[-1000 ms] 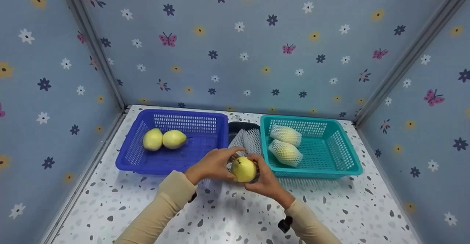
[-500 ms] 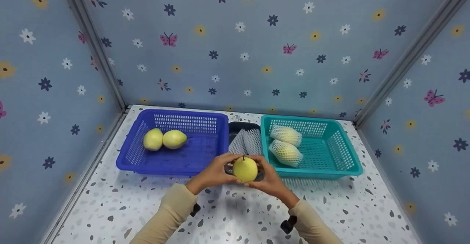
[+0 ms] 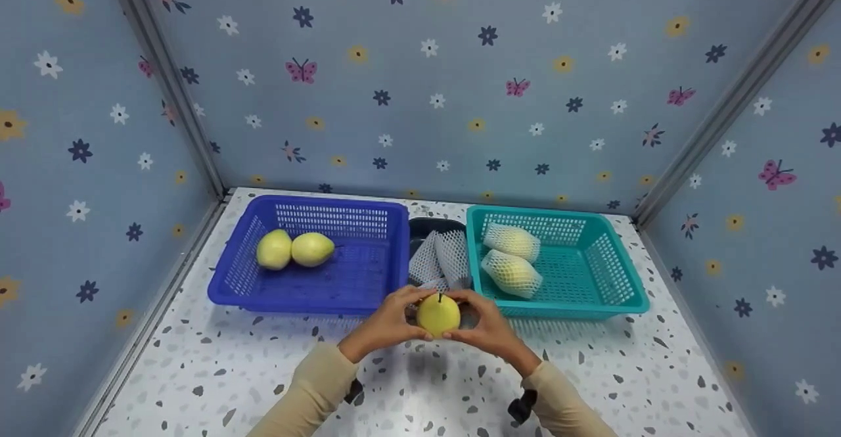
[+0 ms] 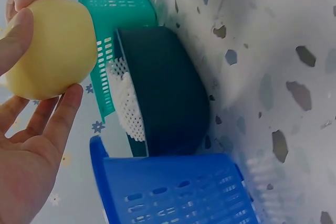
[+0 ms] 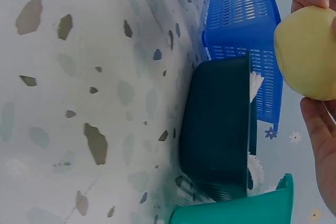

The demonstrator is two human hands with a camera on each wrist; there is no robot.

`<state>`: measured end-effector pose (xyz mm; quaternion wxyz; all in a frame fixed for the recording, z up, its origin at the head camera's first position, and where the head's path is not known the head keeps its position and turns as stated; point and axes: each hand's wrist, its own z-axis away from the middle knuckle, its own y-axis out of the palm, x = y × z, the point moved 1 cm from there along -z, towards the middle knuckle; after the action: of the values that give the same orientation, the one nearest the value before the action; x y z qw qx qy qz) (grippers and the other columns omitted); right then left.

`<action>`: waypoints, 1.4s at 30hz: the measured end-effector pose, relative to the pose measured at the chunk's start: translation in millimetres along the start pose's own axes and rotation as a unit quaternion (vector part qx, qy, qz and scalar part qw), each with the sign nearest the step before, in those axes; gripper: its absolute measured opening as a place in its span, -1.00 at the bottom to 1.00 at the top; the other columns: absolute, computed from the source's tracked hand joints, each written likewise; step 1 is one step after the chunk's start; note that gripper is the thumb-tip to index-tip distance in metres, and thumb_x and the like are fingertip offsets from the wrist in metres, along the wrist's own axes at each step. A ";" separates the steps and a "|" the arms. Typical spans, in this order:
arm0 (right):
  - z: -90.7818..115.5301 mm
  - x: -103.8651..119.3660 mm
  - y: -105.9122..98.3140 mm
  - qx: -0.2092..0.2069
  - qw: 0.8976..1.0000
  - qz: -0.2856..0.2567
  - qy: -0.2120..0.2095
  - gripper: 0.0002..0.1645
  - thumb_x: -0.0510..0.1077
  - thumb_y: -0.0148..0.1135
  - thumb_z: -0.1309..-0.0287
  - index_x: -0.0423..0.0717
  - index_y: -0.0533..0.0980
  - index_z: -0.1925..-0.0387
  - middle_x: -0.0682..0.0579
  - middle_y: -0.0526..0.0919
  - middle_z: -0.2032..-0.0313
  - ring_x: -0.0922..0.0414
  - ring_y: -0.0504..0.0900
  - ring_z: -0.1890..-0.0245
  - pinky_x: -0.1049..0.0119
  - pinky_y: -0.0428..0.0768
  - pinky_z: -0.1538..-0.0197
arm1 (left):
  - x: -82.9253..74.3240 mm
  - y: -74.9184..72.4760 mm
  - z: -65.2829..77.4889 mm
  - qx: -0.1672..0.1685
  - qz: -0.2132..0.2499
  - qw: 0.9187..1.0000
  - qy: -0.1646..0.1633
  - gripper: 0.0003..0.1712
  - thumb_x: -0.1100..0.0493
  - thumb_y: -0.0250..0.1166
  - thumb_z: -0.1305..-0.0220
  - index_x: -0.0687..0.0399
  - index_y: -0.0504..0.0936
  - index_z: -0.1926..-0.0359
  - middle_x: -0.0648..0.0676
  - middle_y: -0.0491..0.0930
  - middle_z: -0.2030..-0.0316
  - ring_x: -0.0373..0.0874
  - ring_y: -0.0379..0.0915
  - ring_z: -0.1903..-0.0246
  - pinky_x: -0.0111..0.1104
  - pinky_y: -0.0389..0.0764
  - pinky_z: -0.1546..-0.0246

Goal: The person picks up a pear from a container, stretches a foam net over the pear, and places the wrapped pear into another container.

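A yellow pear (image 3: pixel 439 317) is held between both hands, in front of the dark container, its stem pointing up in the head view. My left hand (image 3: pixel 392 319) grips it from the left, thumb low and fingers along the far side. From the right, my right hand (image 3: pixel 485 324) grips the same pear in a mirrored way. Both wrist views show the pear (image 4: pixel 54 48) raised off the table, fingers and thumbs around it. Behind the hands, the dark container (image 3: pixel 420 228) holds white foam net sleeves (image 3: pixel 452 256), partly hidden by the hands.
On the left stands a blue basket (image 3: pixel 368 296) with two bare pears (image 3: pixel 312 250). To the right, a teal basket (image 3: pixel 591 310) contains two net-wrapped pears (image 3: pixel 512 274). Flower-patterned panels (image 3: pixel 420 82) close off the back and sides of the speckled table (image 3: pixel 407 397).
The pear has been turned so that its stem now points up. Both hands have come slightly nearer with it, and the right hand has shifted a little right.
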<state>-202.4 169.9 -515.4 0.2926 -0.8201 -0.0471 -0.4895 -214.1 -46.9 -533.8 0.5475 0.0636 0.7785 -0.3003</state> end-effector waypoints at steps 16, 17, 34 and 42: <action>17.1 -33.0 14.3 0.022 0.999 0.011 0.023 -0.28 -0.32 0.48 0.11 -0.38 0.39 -0.12 -0.21 0.53 -0.04 -0.11 0.54 -0.02 0.08 0.54 -0.02 | 26.8 23.0 12.4 -0.025 -0.055 0.998 -0.001 -0.16 0.26 0.56 0.16 0.26 0.44 -0.22 0.12 0.45 -0.02 -0.01 0.42 0.01 -0.19 0.51 0.00; 18.5 -39.4 15.7 0.023 0.999 0.010 0.028 -0.28 -0.32 0.48 0.11 -0.36 0.38 -0.13 -0.20 0.53 -0.05 -0.10 0.54 -0.03 0.08 0.53 -0.03 | 28.7 24.5 13.2 -0.025 -0.053 0.998 -0.005 -0.16 0.27 0.56 0.16 0.25 0.43 -0.22 0.12 0.45 -0.01 -0.02 0.42 0.02 -0.19 0.52 0.02; 29.7 -82.2 27.5 0.050 0.993 0.026 0.103 -0.27 -0.23 0.49 0.09 -0.13 0.40 -0.16 -0.04 0.50 -0.10 0.03 0.50 -0.10 0.26 0.49 -0.08 | 55.3 40.9 18.0 -0.032 -0.071 0.997 -0.018 -0.21 0.27 0.58 0.21 0.20 0.48 -0.13 0.09 0.46 0.03 -0.02 0.41 0.04 -0.15 0.47 0.00; 28.9 -78.4 23.7 0.073 0.992 0.025 0.103 -0.26 -0.28 0.46 0.06 -0.18 0.35 -0.18 -0.09 0.46 -0.12 -0.05 0.46 -0.13 0.13 0.47 -0.12 | 53.7 42.1 16.1 -0.026 -0.071 0.996 -0.045 -0.21 0.29 0.56 0.20 0.19 0.48 -0.15 0.09 0.46 -0.01 -0.01 0.40 0.00 -0.17 0.44 -0.05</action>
<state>-211.8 181.9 -600.9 0.3674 -0.7429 -0.0316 -0.5586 -204.0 -33.7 -602.0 0.5607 -0.0193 0.7633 -0.3202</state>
